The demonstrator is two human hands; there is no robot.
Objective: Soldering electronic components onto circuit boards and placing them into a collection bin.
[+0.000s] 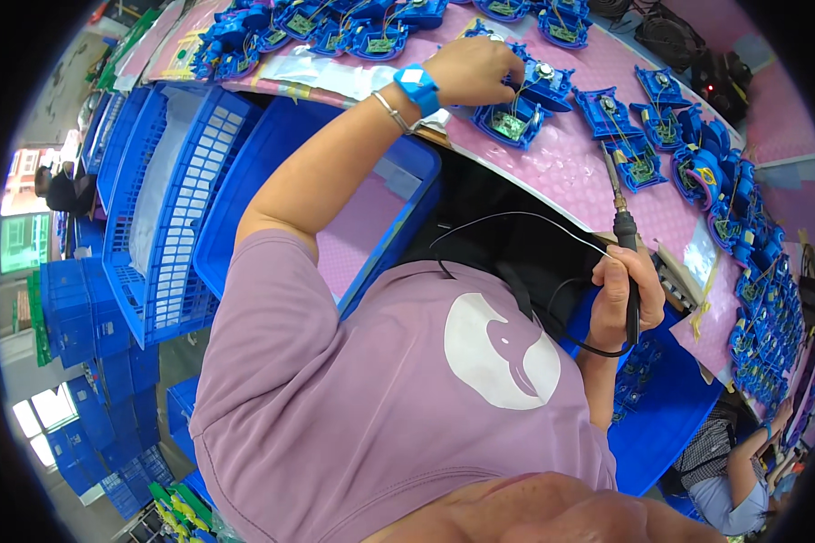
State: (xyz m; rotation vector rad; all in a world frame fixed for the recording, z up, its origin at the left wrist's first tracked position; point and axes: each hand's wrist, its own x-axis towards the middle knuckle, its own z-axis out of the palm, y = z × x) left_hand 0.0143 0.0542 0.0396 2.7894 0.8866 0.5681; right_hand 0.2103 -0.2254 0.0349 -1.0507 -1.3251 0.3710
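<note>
In the head view, the right hand [627, 288] has its fingers curled firmly round the soldering iron [625, 231], with a thin metal wire [516, 214] running to the fingertips. The iron's tip points to the far side, just beside an open blue casing [638, 167]. The left hand [474, 72] is bent over another blue casing [509, 125], which lies open on the desk [566, 185] with its green circuit board facing up; whether those fingers pinch something or merely rest there, I cannot tell.

The work looks partway along. The casings near the hands carry boards and loose wires, and their halves lie apart, so closing them seems undone. Which joints are soldered is too small to judge. Many similar casings crowd the far left of the desk [371, 41] and its right side [761, 335].

The desk has a pink, dimpled cover with pale strips of tape. To the left stand a slotted blue basket [190, 217] and a deep blue bin [285, 136]; beyond them are stacked blue crates [81, 303] and a bright window [52, 409]. Under the right side sits a blue tray [666, 407], and farther right a co-worker [724, 502] is partly visible.
</note>
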